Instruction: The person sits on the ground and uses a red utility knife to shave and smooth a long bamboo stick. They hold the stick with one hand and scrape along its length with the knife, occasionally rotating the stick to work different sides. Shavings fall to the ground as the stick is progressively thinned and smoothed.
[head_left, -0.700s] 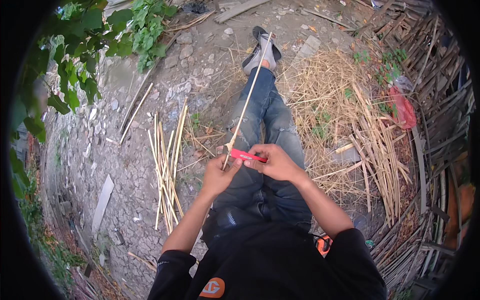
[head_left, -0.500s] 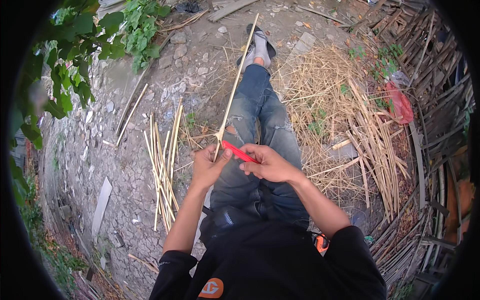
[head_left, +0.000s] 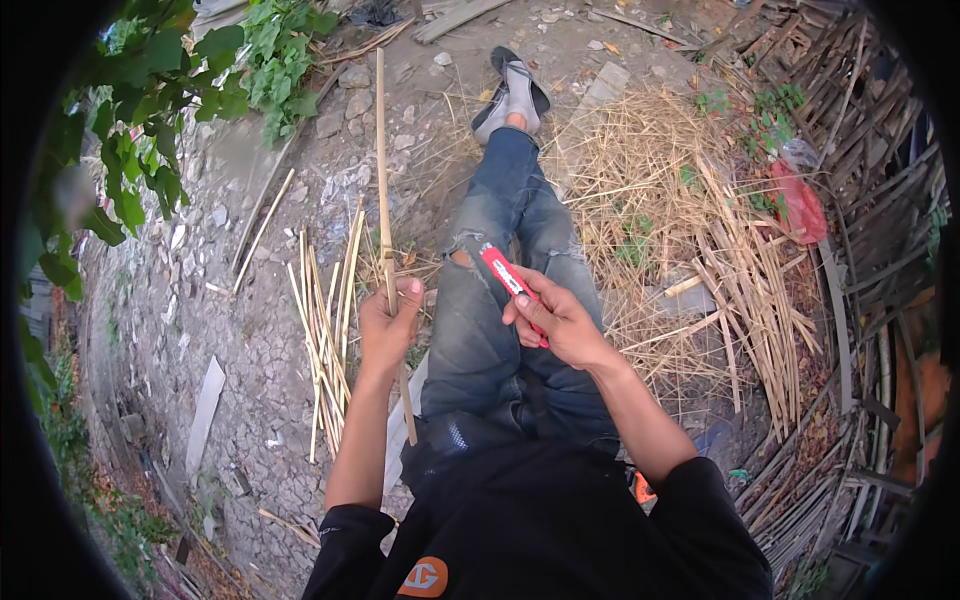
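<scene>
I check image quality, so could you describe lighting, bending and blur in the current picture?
In the head view: soft daylight, no hard shadows on the ground; the grey strip at right seems bowed; the red cutter looks fairly sharp; part of the upper left looks smudged.

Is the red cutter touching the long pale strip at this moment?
No, the right hand holds the red cutter visibly apart from the long pale strip in the left hand.
</scene>
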